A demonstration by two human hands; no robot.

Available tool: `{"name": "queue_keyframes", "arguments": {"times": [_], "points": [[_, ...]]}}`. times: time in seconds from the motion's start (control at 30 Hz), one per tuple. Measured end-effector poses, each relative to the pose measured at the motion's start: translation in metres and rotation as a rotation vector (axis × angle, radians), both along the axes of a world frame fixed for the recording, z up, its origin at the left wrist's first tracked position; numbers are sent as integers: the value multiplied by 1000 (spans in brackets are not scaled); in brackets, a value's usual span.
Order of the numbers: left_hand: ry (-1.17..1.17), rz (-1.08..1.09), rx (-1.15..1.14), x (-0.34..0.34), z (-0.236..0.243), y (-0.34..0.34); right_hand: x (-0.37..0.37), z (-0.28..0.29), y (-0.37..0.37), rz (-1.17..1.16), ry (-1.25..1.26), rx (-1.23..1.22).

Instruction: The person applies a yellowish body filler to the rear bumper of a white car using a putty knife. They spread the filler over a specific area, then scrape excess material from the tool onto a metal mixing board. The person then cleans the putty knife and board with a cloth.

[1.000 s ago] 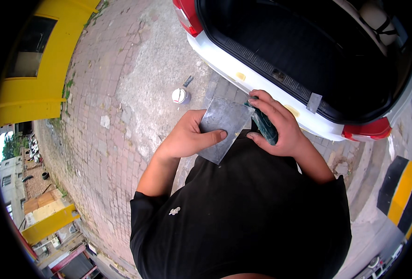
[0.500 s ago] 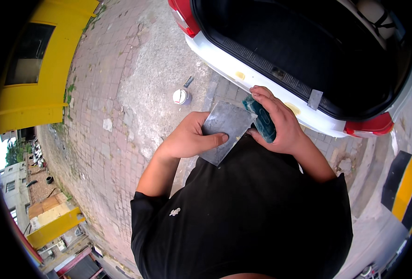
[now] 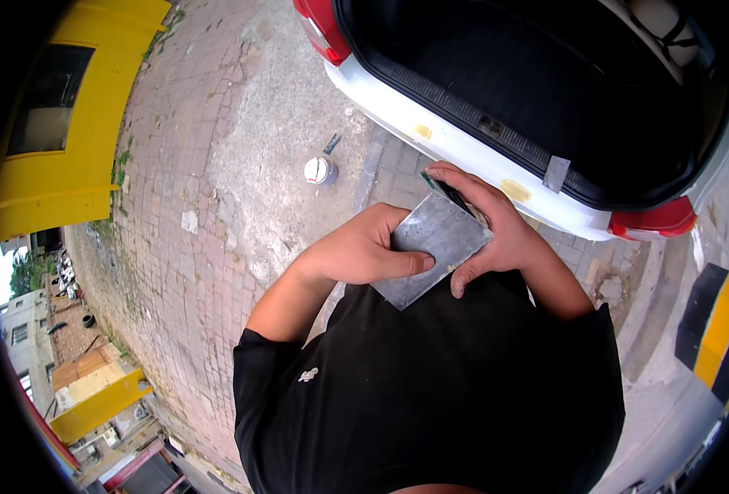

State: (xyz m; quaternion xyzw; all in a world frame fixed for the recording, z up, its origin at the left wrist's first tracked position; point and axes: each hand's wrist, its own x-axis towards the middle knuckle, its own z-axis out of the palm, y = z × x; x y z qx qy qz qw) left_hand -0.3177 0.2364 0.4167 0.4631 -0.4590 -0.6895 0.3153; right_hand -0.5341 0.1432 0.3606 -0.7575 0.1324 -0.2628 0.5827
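My left hand (image 3: 360, 251) grips a flat grey metal plate (image 3: 442, 235), its thumb lying across the plate's top face. In my right hand (image 3: 508, 230) is a dark green putty spreader (image 3: 438, 183); most of it is hidden behind the plate and my fingers. The right thumb sits by the plate's near right edge, and the spreader is close against the far edge. Whether the two touch cannot be made out. Just beyond my hands is a white car bumper (image 3: 463, 160) with yellowish filler patches, the larger patch (image 3: 515, 191) nearest my right hand.
The car's trunk (image 3: 496, 66) stands open. A grey flat piece (image 3: 556, 175) rests over its sill. On the ground are a small white-lidded bucket (image 3: 321, 170) and a dark strip (image 3: 331, 144). A black-and-yellow barrier (image 3: 718, 329) is at right, a yellow structure (image 3: 72, 99) at left.
The plate has moved right and slightly nearer to me with my left hand. The spreader has turned and slipped mostly out of sight behind the plate; my right thumb has come nearer.
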Motion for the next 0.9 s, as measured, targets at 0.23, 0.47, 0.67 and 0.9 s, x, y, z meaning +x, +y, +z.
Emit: {"name": "queue_keyframes", "arguments": {"times": [0.23, 0.47, 0.67, 0.9], "points": [[6, 110, -46, -6, -3, -9, 3, -3, 1, 143, -109, 402], [-3, 312, -24, -11, -3, -11, 3, -15, 6, 96, -169, 558], [-107, 213, -206, -23, -9, -8, 4, -12, 13, 132, -182, 695], [-227, 128, -357, -32, -11, -5, 9, -10, 12, 105, -168, 612]]}}
